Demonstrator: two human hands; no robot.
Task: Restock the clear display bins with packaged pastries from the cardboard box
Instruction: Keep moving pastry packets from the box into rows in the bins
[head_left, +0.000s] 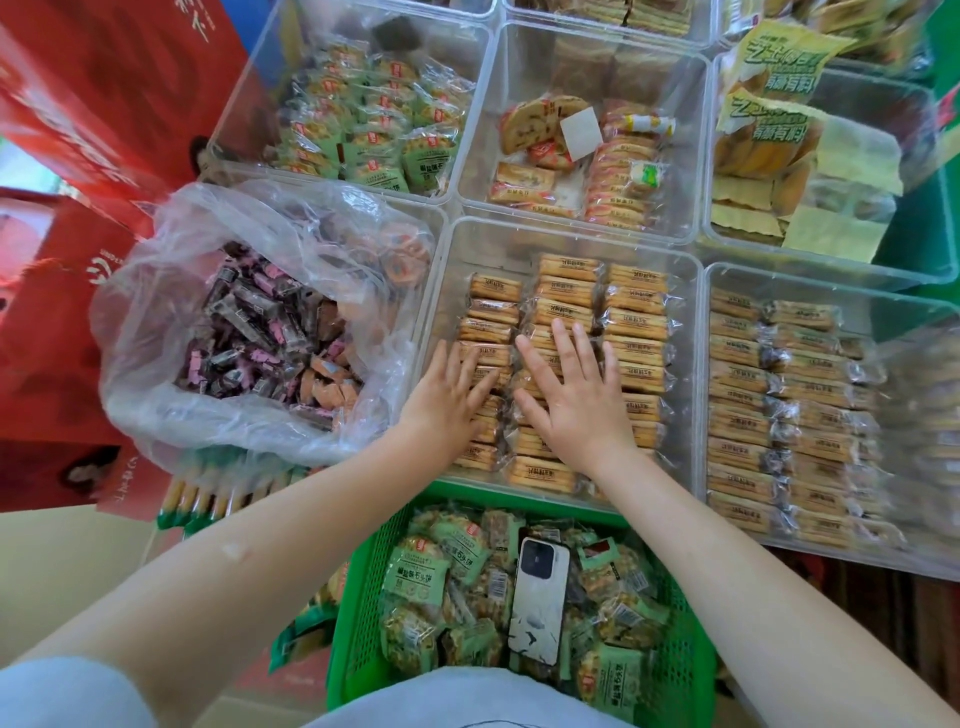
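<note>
The middle clear bin (563, 236) holds three rows of tan packaged pastries (636, 317). Left of that bin, a loose clear plastic bag (171, 291) lies open over dark and pink wrapped sweets. Just below the bin stands a green basket (358, 613) of green-wrapped snacks, with a white phone (537, 600) lying on top of them. Right of the bin, another clear bin (831, 283) is packed with similar tan packets. Both hands are inside the middle bin, fingers straight and spread: the left hand (449, 395) presses flat on the left row, the right hand (571, 397) on the middle row.
</note>
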